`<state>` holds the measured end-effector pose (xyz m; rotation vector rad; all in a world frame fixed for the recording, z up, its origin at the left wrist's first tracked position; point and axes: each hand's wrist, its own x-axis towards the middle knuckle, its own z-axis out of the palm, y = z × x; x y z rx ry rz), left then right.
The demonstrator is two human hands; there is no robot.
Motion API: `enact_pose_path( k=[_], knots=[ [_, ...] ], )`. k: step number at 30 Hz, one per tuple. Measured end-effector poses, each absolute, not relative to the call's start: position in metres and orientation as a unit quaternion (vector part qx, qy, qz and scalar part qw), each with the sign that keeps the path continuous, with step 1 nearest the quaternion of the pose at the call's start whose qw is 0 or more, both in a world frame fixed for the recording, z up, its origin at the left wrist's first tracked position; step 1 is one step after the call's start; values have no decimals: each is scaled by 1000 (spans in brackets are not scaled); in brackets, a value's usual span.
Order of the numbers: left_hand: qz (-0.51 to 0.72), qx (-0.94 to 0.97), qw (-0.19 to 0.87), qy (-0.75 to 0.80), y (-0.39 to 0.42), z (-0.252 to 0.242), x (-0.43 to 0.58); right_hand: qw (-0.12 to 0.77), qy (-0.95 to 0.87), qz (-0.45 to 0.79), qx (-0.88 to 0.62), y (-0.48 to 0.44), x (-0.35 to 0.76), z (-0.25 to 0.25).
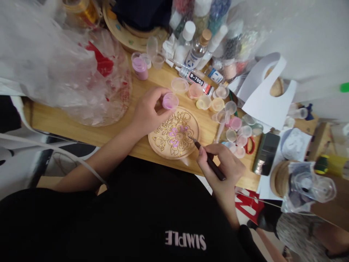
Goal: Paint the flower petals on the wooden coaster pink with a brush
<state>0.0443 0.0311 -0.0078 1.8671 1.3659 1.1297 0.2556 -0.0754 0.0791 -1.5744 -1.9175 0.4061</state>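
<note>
A round wooden plate [195, 125] lies on the table, its face covered in gold outlines around a large flower; some petals on the flower's left and upper side are purple. My left hand [149, 112] grips a small clear cup of purple material [170, 102] over the plate's upper left edge. In my right hand [225, 163] is a dark-handled tool [214, 167], pinched like a pen. Its thin metal tip is at the petals on the flower's right side. Whether the tip touches the wood I cannot tell.
Several small cups [218, 104], a B-7000 glue tube [196, 80] and bottles [197, 49] stand beyond the plate. A crinkled plastic bag [89, 80] fills the left. Right are red scissors [250, 145] and a dark phone [267, 153]. Another person's patterned clothing [296, 233] shows lower right.
</note>
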Motion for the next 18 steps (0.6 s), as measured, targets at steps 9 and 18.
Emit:
enact_pose_path(
  k=[9,18],
  knots=[
    [413,701,282,508,32,-9,43,306,-731,156,-590,-75,256,80],
    [413,695,286,515,33,-12,44,309,-731,157,-587,-74,255,82]
  ],
)
